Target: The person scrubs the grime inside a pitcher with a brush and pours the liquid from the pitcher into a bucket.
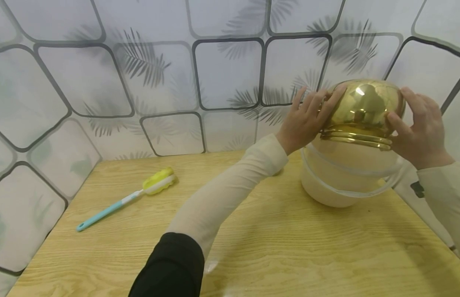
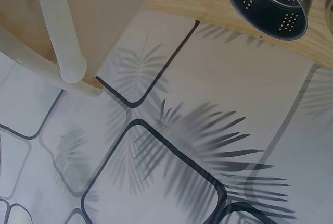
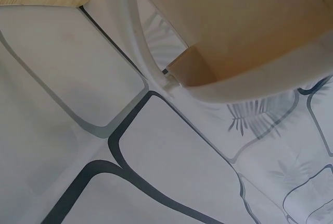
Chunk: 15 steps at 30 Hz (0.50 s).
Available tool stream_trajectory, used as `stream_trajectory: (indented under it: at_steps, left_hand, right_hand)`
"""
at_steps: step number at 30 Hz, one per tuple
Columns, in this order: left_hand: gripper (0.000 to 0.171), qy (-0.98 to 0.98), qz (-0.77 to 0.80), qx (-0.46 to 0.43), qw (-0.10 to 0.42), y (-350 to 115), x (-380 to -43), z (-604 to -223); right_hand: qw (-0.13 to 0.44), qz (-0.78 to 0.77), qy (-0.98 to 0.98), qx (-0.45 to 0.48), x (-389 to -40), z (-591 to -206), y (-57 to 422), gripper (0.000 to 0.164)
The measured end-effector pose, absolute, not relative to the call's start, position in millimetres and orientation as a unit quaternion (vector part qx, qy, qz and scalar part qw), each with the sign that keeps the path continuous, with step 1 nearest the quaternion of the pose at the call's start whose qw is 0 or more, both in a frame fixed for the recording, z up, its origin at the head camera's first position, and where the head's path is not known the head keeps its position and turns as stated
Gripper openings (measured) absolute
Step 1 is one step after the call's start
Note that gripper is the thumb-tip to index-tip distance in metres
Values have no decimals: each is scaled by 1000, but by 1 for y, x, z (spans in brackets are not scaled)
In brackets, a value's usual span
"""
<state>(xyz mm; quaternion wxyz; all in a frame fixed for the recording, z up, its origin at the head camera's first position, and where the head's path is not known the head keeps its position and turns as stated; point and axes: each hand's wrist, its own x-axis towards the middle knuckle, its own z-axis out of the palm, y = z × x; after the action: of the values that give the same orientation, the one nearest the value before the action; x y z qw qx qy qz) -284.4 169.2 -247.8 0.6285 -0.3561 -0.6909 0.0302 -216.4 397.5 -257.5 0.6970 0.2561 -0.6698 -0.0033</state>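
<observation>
A shiny golden pot (image 1: 365, 103) is tilted, its ridged rim facing down, above a white bucket (image 1: 326, 187). My left hand (image 1: 308, 115) grips the pot's left side. On the right side, my right hand (image 1: 423, 128) holds it with the thumb in front and fingers near the top. The pot's opening and inside are hidden from the head view. The bucket's mouth lies below the pot, and its white handle (image 2: 60, 21) shows in the left wrist view. Neither wrist view shows a hand or the pot.
A cleaning brush with a yellow sponge head (image 1: 157, 181) and blue handle (image 1: 104, 215) lies at the left of the wooden table (image 1: 252, 247). A perforated metal cup (image 2: 273, 8) is by the table's back edge. Patterned walls (image 1: 230, 74) stand behind and at both sides.
</observation>
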Motion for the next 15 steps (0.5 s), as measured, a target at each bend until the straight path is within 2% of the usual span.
stream_trajectory:
  at_steps: [2, 9, 15]
  left_hand:
    - [43, -689, 31, -356, 630, 169, -284, -247]
    - [43, -689, 30, -359, 629, 168, -284, -247]
    - [42, -688, 25, -364, 628, 166, -284, -247]
  right_hand:
    - [700, -4, -667, 256, -215, -256, 395, 63]
    - [707, 1, -661, 253, -206, -250, 381, 75]
    - [712, 0, -655, 253, -213, -255, 391, 71]
